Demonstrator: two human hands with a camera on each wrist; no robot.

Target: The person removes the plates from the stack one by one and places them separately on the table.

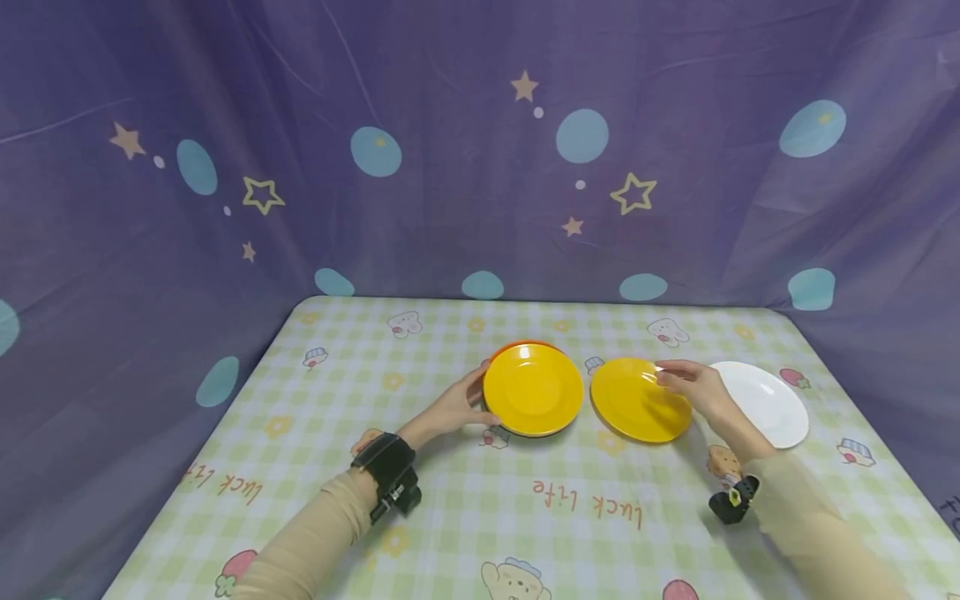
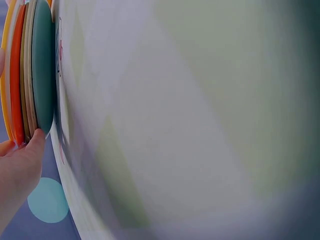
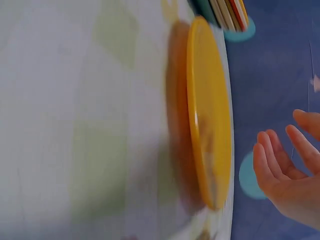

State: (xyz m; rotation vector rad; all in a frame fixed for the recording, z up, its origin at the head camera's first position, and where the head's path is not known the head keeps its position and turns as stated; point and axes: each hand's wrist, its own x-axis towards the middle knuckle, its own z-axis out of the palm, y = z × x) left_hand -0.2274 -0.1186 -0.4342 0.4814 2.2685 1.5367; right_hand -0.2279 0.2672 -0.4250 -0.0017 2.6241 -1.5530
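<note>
Stack of plates (image 1: 533,392), yellow on top, orange and teal among the lower layers: on the tabletop (image 1: 450,521), thumb and fingers of the left hand (image 1: 452,408) curled about its left edge. Loose yellow plate (image 1: 630,407): flat, just right of the stack, apart from it. Right hand (image 1: 699,390): poised above that plate, fingers loosely bent, holding nothing. White plate (image 1: 776,410): beyond the right wrist, partly hidden by it. Step, as judged: stack being steadied, loose yellow plate being attended to. Next move, probably: right fingers brought down to the yellow plate's rim, left hold kept steady.
</note>
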